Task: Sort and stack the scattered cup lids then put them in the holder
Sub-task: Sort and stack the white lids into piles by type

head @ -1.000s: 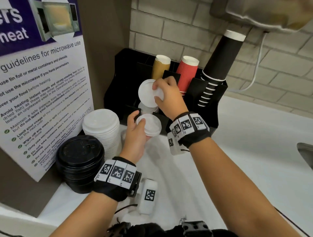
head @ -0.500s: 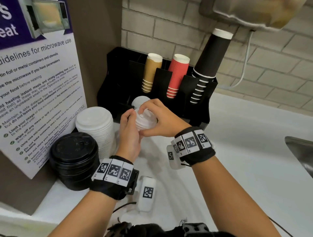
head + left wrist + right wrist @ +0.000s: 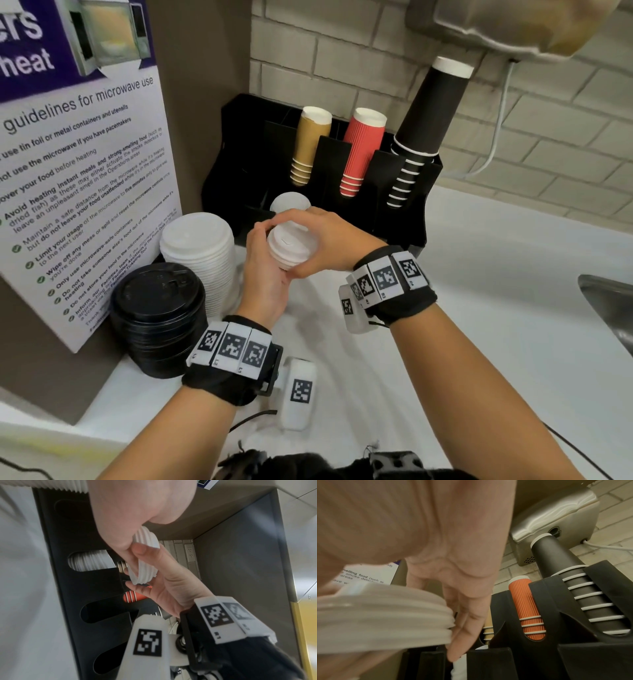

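A short stack of small white lids (image 3: 290, 246) (image 3: 145, 561) (image 3: 382, 618) is held between both hands just in front of the black holder (image 3: 239, 144) (image 3: 51, 547) (image 3: 565, 628). My left hand (image 3: 265, 253) grips the stack from the left and below. From the right, my right hand (image 3: 318, 240) (image 3: 154, 574) curls its fingers over the stack's top and side. More small white lids (image 3: 289, 202) (image 3: 91, 561) sit in a front slot of the holder behind the hands.
A tall stack of large white lids (image 3: 198, 253) and a stack of black lids (image 3: 157, 315) stand on the counter at left, against a microwave notice (image 3: 82, 171). Tan, red and black cup stacks (image 3: 363, 150) lean in the holder. A sink edge (image 3: 609, 308) is at far right.
A second ago my right hand held one lid up by the holder and my left held another below. The right hand came down, and both hands now hold the lids together as one stack.
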`<state>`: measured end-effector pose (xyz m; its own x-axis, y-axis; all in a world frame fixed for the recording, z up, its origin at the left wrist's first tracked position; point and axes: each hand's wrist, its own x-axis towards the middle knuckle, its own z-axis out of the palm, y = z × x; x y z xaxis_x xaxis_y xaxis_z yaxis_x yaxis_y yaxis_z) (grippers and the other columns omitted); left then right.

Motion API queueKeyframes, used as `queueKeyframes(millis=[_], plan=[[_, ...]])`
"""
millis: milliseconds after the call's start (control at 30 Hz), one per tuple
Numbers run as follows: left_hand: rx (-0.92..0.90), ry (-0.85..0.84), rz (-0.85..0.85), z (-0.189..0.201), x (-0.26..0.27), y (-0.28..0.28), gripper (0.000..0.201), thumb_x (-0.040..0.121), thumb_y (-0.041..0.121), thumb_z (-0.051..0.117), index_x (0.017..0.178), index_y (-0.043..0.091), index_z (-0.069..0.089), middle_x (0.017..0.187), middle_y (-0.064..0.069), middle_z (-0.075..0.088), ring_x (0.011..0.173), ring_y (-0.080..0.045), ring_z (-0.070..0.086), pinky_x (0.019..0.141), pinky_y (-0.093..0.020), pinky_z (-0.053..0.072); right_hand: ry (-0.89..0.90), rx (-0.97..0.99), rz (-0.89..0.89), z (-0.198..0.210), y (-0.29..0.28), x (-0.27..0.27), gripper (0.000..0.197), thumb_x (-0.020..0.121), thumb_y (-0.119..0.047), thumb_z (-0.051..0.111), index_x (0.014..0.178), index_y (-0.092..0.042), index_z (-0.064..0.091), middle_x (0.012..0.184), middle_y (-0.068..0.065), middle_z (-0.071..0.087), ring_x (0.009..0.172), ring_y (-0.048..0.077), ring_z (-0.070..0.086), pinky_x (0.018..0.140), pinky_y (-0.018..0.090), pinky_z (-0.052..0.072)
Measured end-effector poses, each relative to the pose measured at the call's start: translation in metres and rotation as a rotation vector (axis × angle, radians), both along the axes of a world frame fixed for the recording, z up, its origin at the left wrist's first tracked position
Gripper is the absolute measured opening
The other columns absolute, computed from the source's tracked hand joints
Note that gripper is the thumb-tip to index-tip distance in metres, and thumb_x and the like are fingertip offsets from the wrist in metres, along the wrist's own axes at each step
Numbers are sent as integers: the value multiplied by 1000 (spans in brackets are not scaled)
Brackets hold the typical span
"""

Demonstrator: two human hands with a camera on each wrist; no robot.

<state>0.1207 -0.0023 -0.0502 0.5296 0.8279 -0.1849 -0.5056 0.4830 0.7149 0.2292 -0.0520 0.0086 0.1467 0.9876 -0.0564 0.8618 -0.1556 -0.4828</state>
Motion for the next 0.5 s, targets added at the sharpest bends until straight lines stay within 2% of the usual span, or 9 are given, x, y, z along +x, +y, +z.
queueKeyframes(millis=[67,167,233,300,400,500], plan=[[-12,-39,-3,1,-1,0,39,103,38,39,132,15,52,103,-3,73,91,-12,72,67,-25,57,-17,11,-1,0,2,1,78,65,-29,84,132,-39,45,121,1,47,114,19,45,98,34,43],[-45,-88,18,2,-1,2,29,103,39,38,126,22,48,106,-4,69,88,-14,73,69,-28,58,-20,81,-6,7,9,9,76,64,-30,84,130,-36,47,120,0,48,110,18,45,89,26,41],[-43,-67,33,1,-1,2,20,103,38,39,119,28,44,112,-7,63,90,-20,72,76,-32,59,-21,188,-75,12,22,20,78,66,-28,85,134,-29,46,124,4,47,113,21,47,88,25,37],[-27,-2,29,-2,0,1,12,103,36,41,112,29,46,115,-10,59,93,-24,70,76,-32,58,-65,244,-174,16,38,32,81,70,-26,82,139,-23,41,124,9,45,112,25,48,87,25,35],[-20,90,7,-10,1,-1,18,102,33,44,111,21,54,114,-8,57,90,-21,67,71,-29,55,-133,177,-270,17,62,42,84,70,-23,80,139,-18,32,123,14,44,106,28,51,82,31,41],[6,153,-18,-14,2,2,27,102,30,45,115,11,58,114,-7,57,89,-21,66,72,-28,55,-228,71,-282,10,79,42,79,68,-22,80,131,-12,32,121,15,47,103,33,54,89,45,48]])
